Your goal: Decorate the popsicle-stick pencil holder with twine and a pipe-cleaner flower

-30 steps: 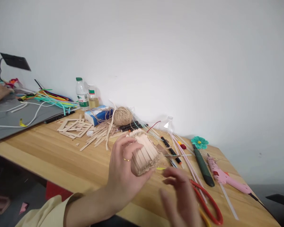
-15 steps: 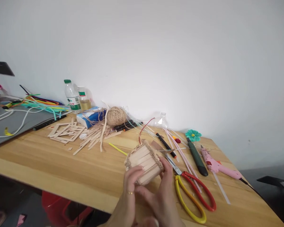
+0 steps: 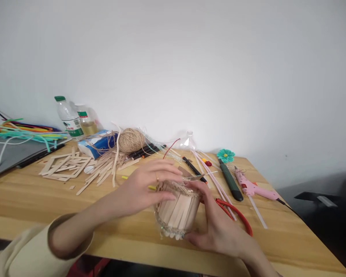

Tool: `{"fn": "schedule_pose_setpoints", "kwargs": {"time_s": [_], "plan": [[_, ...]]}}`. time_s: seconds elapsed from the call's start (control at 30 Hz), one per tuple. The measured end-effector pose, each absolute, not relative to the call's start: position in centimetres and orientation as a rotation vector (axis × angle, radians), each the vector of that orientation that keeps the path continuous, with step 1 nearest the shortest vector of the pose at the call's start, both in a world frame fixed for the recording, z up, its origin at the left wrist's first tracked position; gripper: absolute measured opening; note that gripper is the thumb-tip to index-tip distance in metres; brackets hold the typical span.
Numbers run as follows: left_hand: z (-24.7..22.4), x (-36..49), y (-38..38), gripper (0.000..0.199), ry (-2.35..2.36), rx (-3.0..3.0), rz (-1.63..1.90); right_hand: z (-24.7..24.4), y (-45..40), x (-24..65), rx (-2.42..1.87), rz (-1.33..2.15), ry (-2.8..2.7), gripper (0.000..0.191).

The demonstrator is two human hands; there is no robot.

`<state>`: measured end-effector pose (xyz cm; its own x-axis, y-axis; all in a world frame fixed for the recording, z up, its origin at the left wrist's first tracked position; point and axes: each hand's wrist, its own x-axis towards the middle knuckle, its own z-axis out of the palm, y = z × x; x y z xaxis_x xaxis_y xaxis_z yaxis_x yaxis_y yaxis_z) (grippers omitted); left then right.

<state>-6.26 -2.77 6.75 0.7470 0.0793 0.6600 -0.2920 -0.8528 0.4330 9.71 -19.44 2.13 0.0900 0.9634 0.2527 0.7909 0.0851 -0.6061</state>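
A small round pot covered in craft sticks (image 3: 180,211) stands close in front of me, with braided twine round its top and a sparkly band near the sticks' rounded lower ends. My right hand (image 3: 216,223) grips its right side, fingers at the upper edge and thumb at the bottom. My left hand (image 3: 148,184) is over its upper left, fingers stretched out and thumb apart in front of the side; whether it touches the pot I cannot tell. Behind my right hand, the scissors (image 3: 243,219) are mostly hidden, with a red handle loop showing.
Loose craft sticks (image 3: 99,171) and a twine ball (image 3: 132,140) lie at the left, near a plastic bottle (image 3: 69,119). A marker (image 3: 194,169), a green-handled cutter (image 3: 230,181), a teal flower (image 3: 225,155) and a pink glue gun (image 3: 253,188) lie at the right.
The pot has turned from tilted to more upright, showing its lower edge. My left hand has come off its lower side and risen over the top; my right hand still holds it.
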Motion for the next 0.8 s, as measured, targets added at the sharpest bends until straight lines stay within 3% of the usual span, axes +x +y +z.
{"fn": "schedule_pose_setpoints", "kwargs": {"time_s": [0.2,0.33,0.4,0.8], "plan": [[5.3,-2.5,-1.4,0.014,-0.013,2.084,0.661,3.5,-19.2,13.0,-1.680,0.450,-1.782,0.089],[4.8,-1.8,-1.3,0.014,0.054,2.028,0.660,4.2,-18.2,13.4,-1.601,0.108,-1.650,0.038],[4.9,-1.5,-1.5,0.014,0.051,2.024,0.662,4.7,-17.6,12.9,-1.556,-0.017,-1.634,0.022],[6.0,-1.3,-1.6,0.011,-0.094,2.240,0.722,5.3,-16.3,12.5,-1.487,-0.368,-1.820,0.010]]}}
